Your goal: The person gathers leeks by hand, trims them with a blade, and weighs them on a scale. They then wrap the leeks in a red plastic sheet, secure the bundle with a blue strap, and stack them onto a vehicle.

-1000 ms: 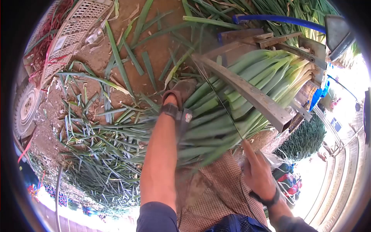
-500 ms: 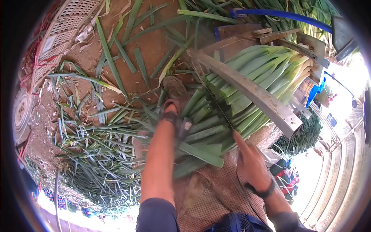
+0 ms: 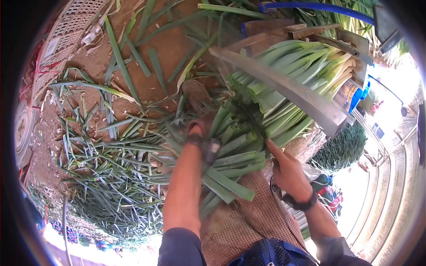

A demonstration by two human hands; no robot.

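A large bundle of leeks (image 3: 306, 64) lies in a metal cradle, its pale root ends at the upper right. A slanted metal bar (image 3: 284, 91) crosses over it. My right hand (image 3: 290, 177) is closed on the handle of a long, thin knife (image 3: 250, 116), index finger stretched along it. The dark blade lies between the bundle and the severed leek leaves (image 3: 235, 148). My left hand (image 3: 203, 125), in a brownish glove, grips these leaves at their left side. Its fingers are partly hidden by them.
Cut leaves (image 3: 115, 181) are heaped on the ground at left, with more strewn over brown soil (image 3: 164, 37). A plastic crate (image 3: 64, 42) stands at upper left. More leeks (image 3: 341, 146) lie at right. A blue bar (image 3: 319, 12) crosses the top.
A gap has opened between the leaf tops and the bundle. Several leaves at the lower edge have dropped loose. My right hand and the knife have shifted slightly up the view.
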